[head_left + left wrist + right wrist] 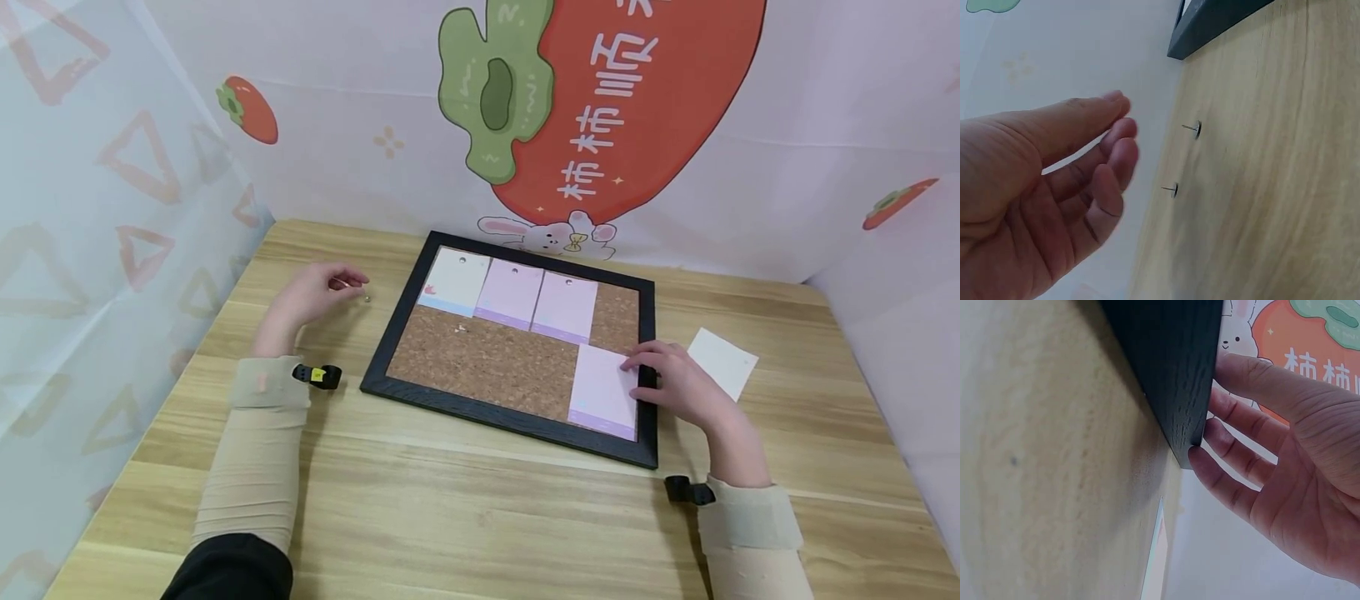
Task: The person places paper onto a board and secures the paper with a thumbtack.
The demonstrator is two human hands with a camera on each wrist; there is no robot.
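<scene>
Three cards [509,293] are sitting pinned across the upper board [480,362], the relaxed right hand [681,382] is touching a seemingly unpinned fourth [602,388] at lower right, a fifth [722,360] is lying unplaced alongside, and the empty, loosely curled left hand [311,293] is hovering near two pins [1198,130].

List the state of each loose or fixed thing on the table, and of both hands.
Framed corkboard: lying flat
Three upper cards: pinned side by side
Lower-right card: on the cork, no pin visible
White card: lying off the board
Two thumbtacks: points up
Left hand: fingers bent, nothing visibly held
Right hand: fingertips over the lower-right card
</scene>
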